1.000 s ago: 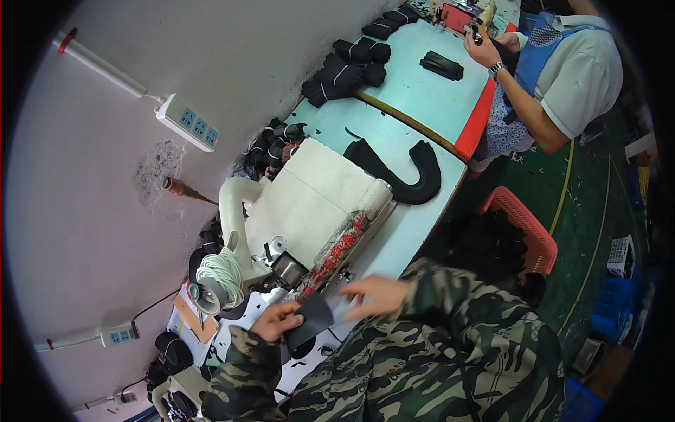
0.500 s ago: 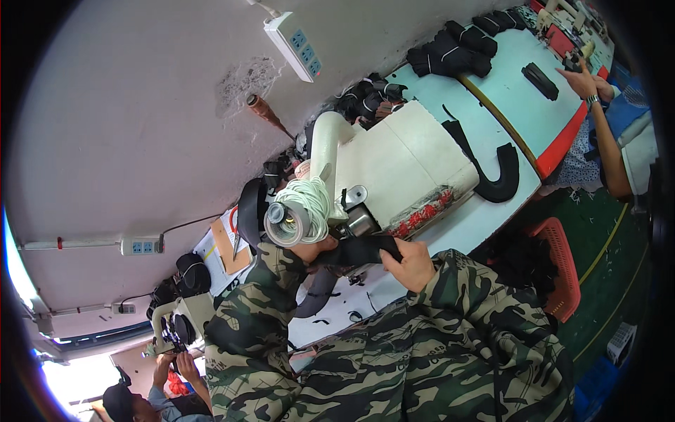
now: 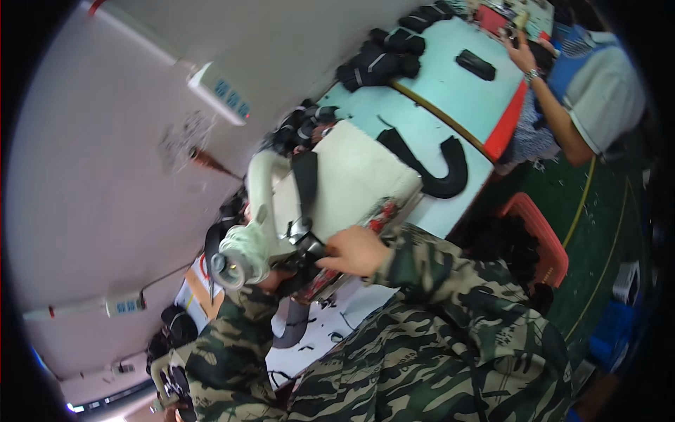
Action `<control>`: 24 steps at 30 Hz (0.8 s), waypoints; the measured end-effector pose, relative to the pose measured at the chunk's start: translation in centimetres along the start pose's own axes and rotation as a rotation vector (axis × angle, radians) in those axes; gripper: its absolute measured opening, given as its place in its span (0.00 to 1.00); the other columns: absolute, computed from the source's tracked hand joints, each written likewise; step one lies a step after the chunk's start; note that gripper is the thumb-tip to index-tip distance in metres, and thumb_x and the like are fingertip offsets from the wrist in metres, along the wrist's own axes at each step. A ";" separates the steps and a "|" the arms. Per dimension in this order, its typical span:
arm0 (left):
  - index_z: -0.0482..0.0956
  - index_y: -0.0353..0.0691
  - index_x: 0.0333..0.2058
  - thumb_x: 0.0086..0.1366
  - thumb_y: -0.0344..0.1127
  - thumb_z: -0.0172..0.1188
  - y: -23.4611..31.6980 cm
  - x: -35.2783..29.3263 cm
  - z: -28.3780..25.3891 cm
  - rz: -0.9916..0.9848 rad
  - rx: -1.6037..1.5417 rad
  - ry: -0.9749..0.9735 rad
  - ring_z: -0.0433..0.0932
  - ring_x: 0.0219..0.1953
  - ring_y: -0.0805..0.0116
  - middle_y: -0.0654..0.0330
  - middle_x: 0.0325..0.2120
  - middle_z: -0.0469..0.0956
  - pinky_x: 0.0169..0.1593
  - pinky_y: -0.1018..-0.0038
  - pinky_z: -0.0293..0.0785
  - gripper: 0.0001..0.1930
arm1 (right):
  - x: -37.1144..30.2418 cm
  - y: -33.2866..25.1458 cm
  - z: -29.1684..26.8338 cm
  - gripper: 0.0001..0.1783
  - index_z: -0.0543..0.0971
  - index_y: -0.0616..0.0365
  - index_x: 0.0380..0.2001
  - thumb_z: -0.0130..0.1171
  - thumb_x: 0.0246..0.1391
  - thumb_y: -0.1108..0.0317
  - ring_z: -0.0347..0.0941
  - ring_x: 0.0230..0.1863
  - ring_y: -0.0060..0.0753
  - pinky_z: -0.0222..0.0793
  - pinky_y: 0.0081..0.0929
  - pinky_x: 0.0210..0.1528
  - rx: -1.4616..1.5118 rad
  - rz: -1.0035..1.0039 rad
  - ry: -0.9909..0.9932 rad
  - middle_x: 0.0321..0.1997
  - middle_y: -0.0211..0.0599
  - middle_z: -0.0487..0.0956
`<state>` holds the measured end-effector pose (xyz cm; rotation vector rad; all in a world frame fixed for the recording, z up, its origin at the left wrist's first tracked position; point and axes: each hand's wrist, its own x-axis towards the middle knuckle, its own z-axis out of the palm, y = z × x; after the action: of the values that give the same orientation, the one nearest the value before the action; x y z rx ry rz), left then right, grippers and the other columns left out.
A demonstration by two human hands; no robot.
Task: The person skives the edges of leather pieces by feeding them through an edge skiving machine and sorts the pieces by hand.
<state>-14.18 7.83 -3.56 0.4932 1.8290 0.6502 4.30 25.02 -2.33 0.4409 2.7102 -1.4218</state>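
Note:
A black fabric strip (image 3: 305, 179) lies across the cream bed of a sewing machine (image 3: 261, 179) and runs down to the metal parts (image 3: 304, 235) at the bed's near end. My right hand (image 3: 357, 252) is closed, thumb and fingers pinching the dark fabric beside those parts. Just left of it, my left hand (image 3: 268, 283) is low behind the machine head, next to the same dark material; its fingers are mostly hidden. A white coiled cord (image 3: 245, 243) hangs round the machine head above my left hand.
A curved black padded piece (image 3: 450, 176) lies on the white table right of the machine. Bundled black pieces (image 3: 380, 63) are stacked farther back. A red basket (image 3: 545, 228) of black material stands at the right. A co-worker (image 3: 590, 91) works at the far right.
The black strip, stretched between both hands before, now extends over the machine bed. My right hand has moved left, up to the metal parts. The whole view has shifted.

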 end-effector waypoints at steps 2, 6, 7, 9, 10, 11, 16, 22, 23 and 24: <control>0.74 0.40 0.23 0.58 0.36 0.55 1.1 -1.0 0.9 -0.117 -0.134 -0.077 0.62 0.09 0.77 0.66 0.14 0.69 0.13 0.77 0.56 0.08 | 2.2 -1.1 -0.8 0.24 0.73 0.65 0.28 0.61 0.37 0.52 0.73 0.32 0.55 0.68 0.43 0.36 0.021 -0.068 -0.050 0.26 0.51 0.76; 0.74 0.39 0.22 0.58 0.36 0.55 -0.1 -1.5 0.9 -0.306 -0.244 -0.158 0.62 0.09 0.77 0.66 0.14 0.69 0.14 0.77 0.56 0.08 | 5.6 -1.3 -1.1 0.20 0.74 0.66 0.30 0.59 0.35 0.60 0.73 0.35 0.54 0.69 0.41 0.38 0.077 0.006 -0.038 0.31 0.55 0.76; 0.74 0.39 0.22 0.57 0.34 0.55 -2.7 -1.1 -0.1 0.266 0.252 0.014 0.64 0.10 0.75 0.65 0.14 0.70 0.15 0.76 0.58 0.08 | 6.1 -1.0 -0.7 0.19 0.76 0.65 0.30 0.58 0.36 0.61 0.73 0.34 0.54 0.69 0.41 0.37 0.076 0.006 -0.013 0.31 0.55 0.76; 0.74 0.39 0.22 0.54 0.34 0.56 -9.5 0.4 -2.7 0.228 0.254 0.363 0.72 0.15 0.66 0.62 0.16 0.74 0.19 0.73 0.66 0.06 | 5.7 0.7 -0.9 0.15 0.78 0.64 0.29 0.57 0.39 0.63 0.75 0.31 0.44 0.68 0.36 0.33 0.167 -0.108 -0.003 0.26 0.50 0.77; 0.74 0.39 0.25 0.53 0.36 0.57 -10.6 0.4 -1.8 0.289 0.452 0.574 0.75 0.19 0.62 0.60 0.17 0.75 0.22 0.70 0.69 0.07 | 4.3 1.9 -2.4 0.14 0.79 0.64 0.29 0.55 0.44 0.63 0.72 0.27 0.28 0.66 0.28 0.30 0.540 0.051 -0.212 0.21 0.40 0.76; 0.74 0.39 0.28 0.52 0.38 0.59 -11.4 -0.6 -0.7 0.334 0.653 0.808 0.77 0.23 0.58 0.57 0.19 0.76 0.26 0.67 0.71 0.09 | 3.1 4.3 -2.2 0.14 0.79 0.63 0.31 0.54 0.48 0.62 0.67 0.26 0.19 0.63 0.22 0.29 0.679 -0.043 -0.113 0.20 0.31 0.74; 0.68 0.41 0.46 0.46 0.50 0.64 -12.7 -4.5 6.1 -0.197 0.794 0.355 0.76 0.35 0.44 0.47 0.31 0.77 0.40 0.57 0.71 0.31 | -7.2 9.3 -12.6 0.12 0.76 0.67 0.33 0.45 0.53 0.71 0.74 0.31 0.31 0.70 0.29 0.42 0.972 -0.084 0.722 0.29 0.39 0.77; 0.72 0.37 0.37 0.42 0.47 0.68 -14.6 -3.3 6.6 -0.177 0.646 0.423 0.75 0.38 0.46 0.46 0.33 0.77 0.42 0.59 0.71 0.27 | -6.3 14.4 -21.9 0.14 0.75 0.64 0.41 0.48 0.53 0.69 0.76 0.34 0.31 0.69 0.25 0.38 0.094 -0.019 1.027 0.33 0.43 0.79; 0.72 0.36 0.36 0.42 0.46 0.68 -14.8 -3.4 6.4 -0.183 0.609 0.417 0.75 0.38 0.46 0.45 0.33 0.76 0.42 0.59 0.71 0.25 | -5.3 16.1 -21.0 0.14 0.75 0.61 0.42 0.48 0.52 0.70 0.76 0.32 0.36 0.70 0.28 0.37 -0.106 0.012 1.015 0.33 0.44 0.78; 0.73 0.36 0.35 0.41 0.44 0.68 -15.0 -3.5 6.3 -0.186 0.571 0.407 0.75 0.38 0.46 0.45 0.32 0.76 0.41 0.59 0.71 0.24 | -5.2 17.1 -19.8 0.14 0.75 0.57 0.41 0.48 0.50 0.70 0.75 0.33 0.39 0.68 0.33 0.40 -0.327 0.166 0.854 0.33 0.43 0.78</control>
<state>-7.42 -4.53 -12.46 0.5794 2.4253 0.0867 15.66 49.14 -3.68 1.4796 3.2996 -0.8195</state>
